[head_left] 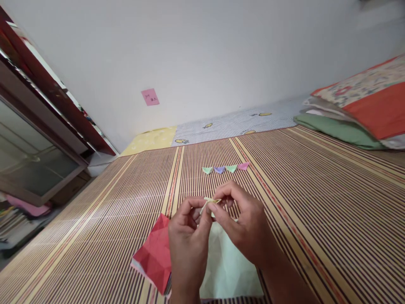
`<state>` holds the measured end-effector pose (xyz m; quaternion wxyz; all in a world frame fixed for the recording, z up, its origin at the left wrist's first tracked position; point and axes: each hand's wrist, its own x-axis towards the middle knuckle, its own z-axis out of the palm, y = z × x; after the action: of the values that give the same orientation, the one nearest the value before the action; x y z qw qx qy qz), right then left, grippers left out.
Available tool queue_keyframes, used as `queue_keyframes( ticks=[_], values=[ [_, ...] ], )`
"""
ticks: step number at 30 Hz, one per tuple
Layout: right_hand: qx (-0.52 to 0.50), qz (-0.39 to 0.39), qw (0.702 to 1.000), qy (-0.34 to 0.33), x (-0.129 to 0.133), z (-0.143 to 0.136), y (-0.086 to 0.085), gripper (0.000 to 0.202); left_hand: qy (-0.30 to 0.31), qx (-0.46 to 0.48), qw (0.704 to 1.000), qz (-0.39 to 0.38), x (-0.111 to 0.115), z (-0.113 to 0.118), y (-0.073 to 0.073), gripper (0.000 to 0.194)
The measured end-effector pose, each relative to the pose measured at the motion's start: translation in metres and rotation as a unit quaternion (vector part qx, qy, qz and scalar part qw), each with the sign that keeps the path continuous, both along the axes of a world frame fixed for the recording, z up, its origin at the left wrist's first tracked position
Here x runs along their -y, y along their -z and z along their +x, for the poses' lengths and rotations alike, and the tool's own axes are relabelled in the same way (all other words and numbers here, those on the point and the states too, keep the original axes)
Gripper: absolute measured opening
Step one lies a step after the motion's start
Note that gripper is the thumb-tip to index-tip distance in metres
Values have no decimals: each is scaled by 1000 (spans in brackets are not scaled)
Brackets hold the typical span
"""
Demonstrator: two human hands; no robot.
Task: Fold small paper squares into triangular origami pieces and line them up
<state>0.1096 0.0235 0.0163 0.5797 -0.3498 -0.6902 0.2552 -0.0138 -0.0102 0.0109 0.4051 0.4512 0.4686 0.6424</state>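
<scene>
A small folded piece of pale yellow paper (209,201) is pinched between the fingertips of both my hands, above the striped mat. My left hand (190,238) grips its left side, and my right hand (245,219) holds its right side with thumb and forefinger. Beneath my hands lies a pale green creased sheet (229,266), partly covered by them. A red creased paper (155,253) rests just left of my left hand. Beyond my fingertips, several small folded paper triangles stand in a row, among them a purple one (219,169) and a pink one (244,166).
The striped mat (126,202) spreads around my hands. Folded bedding with a red and floral cover (376,101) is piled at the right. A pink note (150,97) is on the wall behind. At the left are a glass-panelled cabinet (34,147) and a stack of papers (15,223).
</scene>
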Motion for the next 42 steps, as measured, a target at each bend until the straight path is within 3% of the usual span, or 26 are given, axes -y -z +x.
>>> queue_keyframes(
  ticks=[7, 15, 24, 30, 37, 42],
  values=[
    [-2, -28, 999, 21, 4, -4, -1, 9, -46, -62, 997, 18, 0, 3, 4, 14],
    [-19, -59, 995, 79, 3, -3, -2, 15, -100, -223, 961, 126, 0, 14, 4, 6],
    [-8, -66, 991, 113, 3, -2, -1, 12, -64, -82, 993, 51, 1, 17, 3, 8],
    [14, -37, 995, 95, 6, -6, -4, 13, -54, 20, 998, -3, -2, 14, -2, 16],
    [15, -17, 995, 96, 7, -11, -1, 14, -120, -45, 991, 29, -3, 17, 4, 10],
    [29, 2, 995, 93, 5, -11, 2, 19, -92, -72, 992, 51, -4, 15, 8, 6]
  ],
)
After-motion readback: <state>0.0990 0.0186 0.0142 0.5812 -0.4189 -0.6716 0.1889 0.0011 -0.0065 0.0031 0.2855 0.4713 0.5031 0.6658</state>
